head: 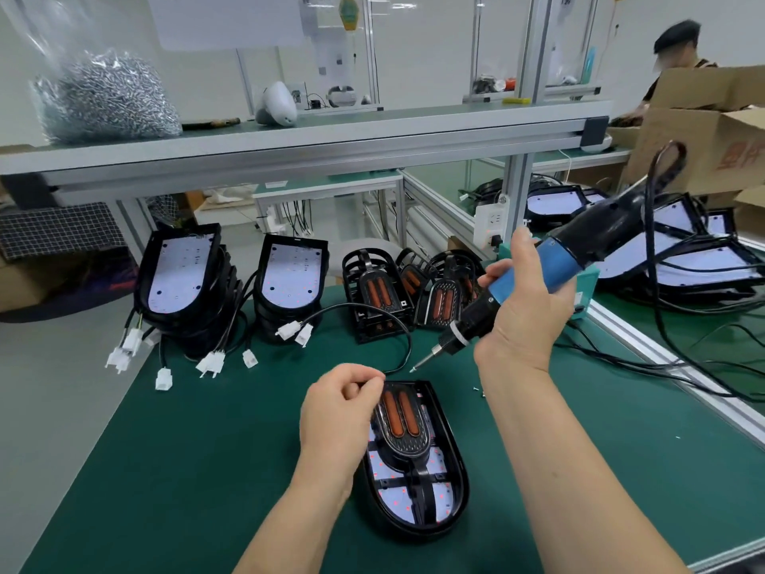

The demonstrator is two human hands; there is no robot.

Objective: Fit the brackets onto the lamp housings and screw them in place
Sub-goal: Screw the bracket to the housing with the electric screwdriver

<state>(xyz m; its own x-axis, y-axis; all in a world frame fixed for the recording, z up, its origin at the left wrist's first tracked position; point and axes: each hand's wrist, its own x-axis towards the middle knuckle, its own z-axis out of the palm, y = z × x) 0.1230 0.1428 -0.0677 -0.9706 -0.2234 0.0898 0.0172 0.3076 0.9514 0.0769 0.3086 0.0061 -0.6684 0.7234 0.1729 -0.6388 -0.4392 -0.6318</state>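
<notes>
A black lamp housing [453, 486] lies on the green mat in front of me, with a black bracket [403, 432] with two orange strips seated in it. My left hand [337, 412] rests against the housing's left side with fingers curled; whether a screw is pinched in them cannot be told. My right hand [525, 300] grips a blue and black electric screwdriver [534, 275], its bit tip hovering above the mat just beyond the housing's far end. Two small screws [479, 392] lie on the mat to the right.
Stacks of housings [178, 279] with white connectors stand at the back left, loose brackets [385, 292] behind centre, more housings [679, 250] at the right. A bag of screws [107, 97] sits on the shelf. A person stands by cardboard boxes [703, 134] at far right.
</notes>
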